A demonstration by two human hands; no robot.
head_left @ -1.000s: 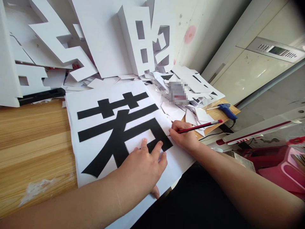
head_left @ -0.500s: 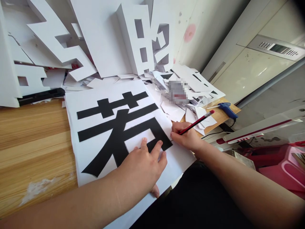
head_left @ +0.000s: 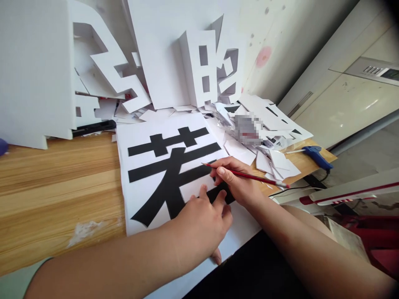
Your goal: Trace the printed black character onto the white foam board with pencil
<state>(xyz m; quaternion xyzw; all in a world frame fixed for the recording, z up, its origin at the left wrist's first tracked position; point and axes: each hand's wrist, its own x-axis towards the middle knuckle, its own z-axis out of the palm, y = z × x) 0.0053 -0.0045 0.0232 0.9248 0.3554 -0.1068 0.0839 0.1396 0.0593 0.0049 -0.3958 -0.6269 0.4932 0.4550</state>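
A large black character cutout [head_left: 174, 174] lies on a white board or sheet [head_left: 135, 197] at the table's front. My left hand [head_left: 205, 218] is spread flat over the character's lower right part, fingertips pressing on it and the thumb low on the white sheet. In my right hand [head_left: 233, 178] is a red and black pencil [head_left: 258, 176], gripped near its point. The pencil tip is by the upper edge of the character's box-shaped part; whether it touches the sheet I cannot tell. My right hand covers the character's right corner.
White three-dimensional characters [head_left: 202, 70] stand along the back, with a tall white panel [head_left: 34, 66] at left. Paper scraps [head_left: 240, 151] pile up behind the sheet. A blue glue gun [head_left: 314, 157] rests at the wooden table's [head_left: 62, 178] right corner.
My right hand has moved the pencil from the character's lower right corner up and left to its upper edge. My left hand stays on the character. The view has shifted left.
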